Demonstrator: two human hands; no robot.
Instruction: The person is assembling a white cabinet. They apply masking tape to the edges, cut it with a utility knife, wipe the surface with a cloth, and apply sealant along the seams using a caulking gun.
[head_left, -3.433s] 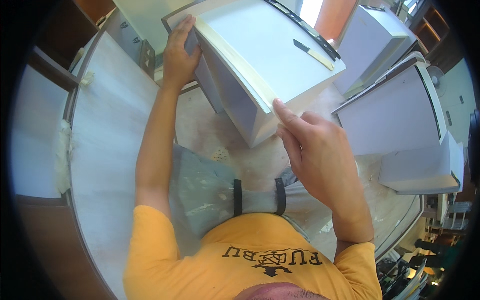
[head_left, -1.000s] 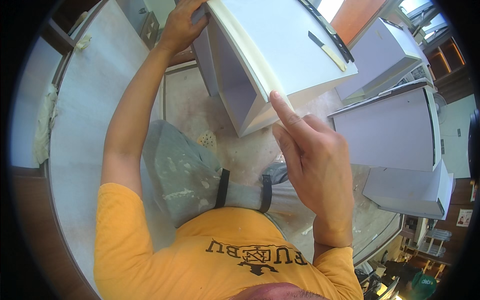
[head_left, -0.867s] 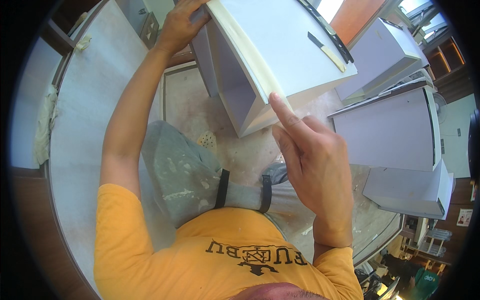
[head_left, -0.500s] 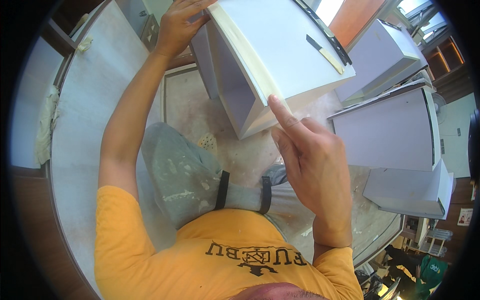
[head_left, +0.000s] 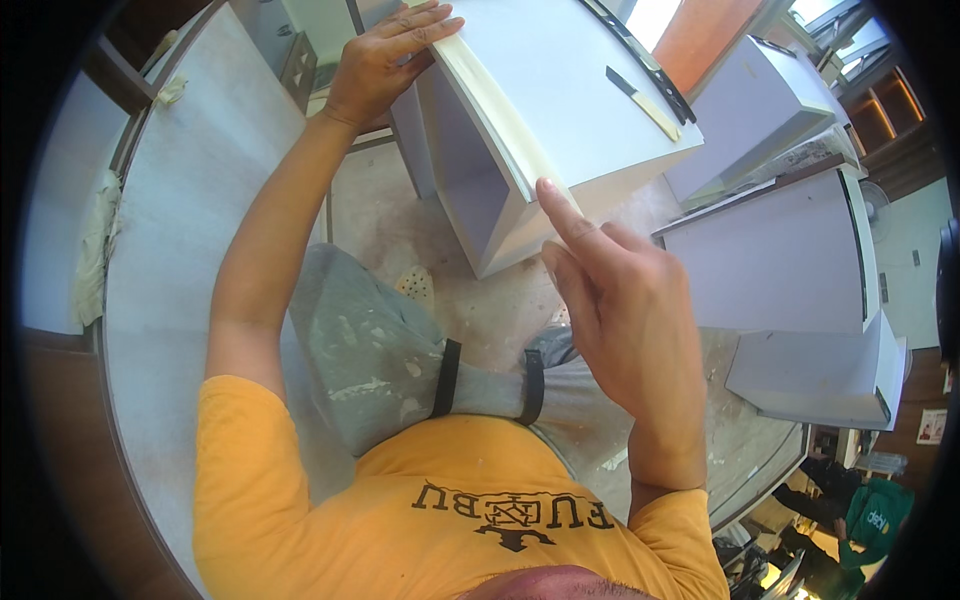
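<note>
A white box-shaped cabinet (head_left: pixel 545 85) with an open front stands before me. Along the top edge of its opening runs a cream strip (head_left: pixel 507 112), perhaps tape. My left hand (head_left: pixel 385 60) rests at the strip's far end, its fingers stretched over the edge and its thumb lower down. At the near corner, my right hand (head_left: pixel 635 305) lays a straight index finger on the strip. The strip runs on behind that finger toward the curled fingers, which are mostly hidden. On the cabinet top lies a slim knife-like tool (head_left: pixel 645 103) with a dark blade and pale handle.
A black metal rail (head_left: pixel 645 58) borders the cabinet's far right edge. More white cabinets (head_left: pixel 765 250) stand to the right, beside a fan (head_left: pixel 873 200). At left is a long pale board (head_left: pixel 160 260). A person in green (head_left: pixel 880 520) is at the lower right.
My left hand has shifted slightly right and down along the strip, its fingers now flatter over it. The right hand has barely moved. The person in green shows more fully at the lower right.
</note>
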